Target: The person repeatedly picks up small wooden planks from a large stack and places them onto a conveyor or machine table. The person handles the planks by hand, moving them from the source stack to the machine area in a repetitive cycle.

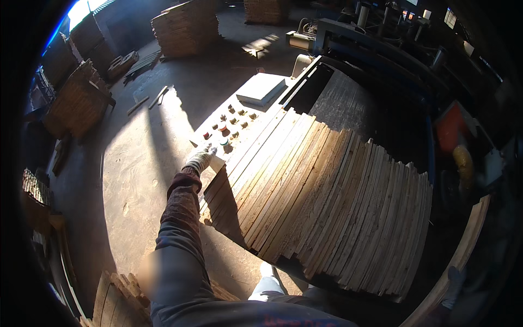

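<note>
My left hand (199, 158), in a pale glove, lies at the near corner of a light control panel (239, 111). Its fingers stretch over the panel edge, close to the push buttons and knobs, and hold nothing visible. At the lower right, in deep shade, my gloved right hand (452, 286) grips the side of a long curved-looking wooden board (463, 248). A wide row of thin wooden boards (327, 201), packed edge to edge, lies on the machine in front of me. Sunlight falls on its left part.
Beyond the row is a dark machine bed (346, 101) with a blue frame (376, 46). A grey box (261, 89) sits on the panel. Stacks of boards (185, 30) stand on the floor at the back and left; more boards (117, 300) are near my left leg.
</note>
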`<action>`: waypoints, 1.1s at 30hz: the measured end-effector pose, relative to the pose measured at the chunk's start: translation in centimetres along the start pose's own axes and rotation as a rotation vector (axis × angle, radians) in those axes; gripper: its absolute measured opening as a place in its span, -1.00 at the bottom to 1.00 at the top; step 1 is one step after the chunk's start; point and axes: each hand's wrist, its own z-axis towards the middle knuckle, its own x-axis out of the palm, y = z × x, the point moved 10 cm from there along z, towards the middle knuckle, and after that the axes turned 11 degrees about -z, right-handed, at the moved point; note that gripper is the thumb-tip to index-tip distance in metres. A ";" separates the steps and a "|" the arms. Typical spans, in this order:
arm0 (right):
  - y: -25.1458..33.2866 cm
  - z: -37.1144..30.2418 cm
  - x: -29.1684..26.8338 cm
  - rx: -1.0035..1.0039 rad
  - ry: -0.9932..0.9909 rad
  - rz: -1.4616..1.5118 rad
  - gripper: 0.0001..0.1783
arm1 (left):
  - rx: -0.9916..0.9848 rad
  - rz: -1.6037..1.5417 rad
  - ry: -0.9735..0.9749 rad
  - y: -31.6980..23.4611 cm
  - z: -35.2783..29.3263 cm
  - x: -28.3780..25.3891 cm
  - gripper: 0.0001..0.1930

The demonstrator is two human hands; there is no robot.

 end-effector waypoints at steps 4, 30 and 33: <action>4.7 -5.2 -1.0 0.003 -0.060 -0.143 -0.33 | 0.290 0.330 0.125 -4.8 4.9 7.7 -0.71; 8.3 -5.3 31.3 0.049 1.467 0.409 -0.27 | -0.401 -0.905 -0.610 -8.1 -52.3 -14.8 -0.39; 7.8 -9.9 38.5 0.143 1.848 0.396 -0.35 | -0.625 -0.499 -0.552 -12.3 -65.1 -15.4 -0.26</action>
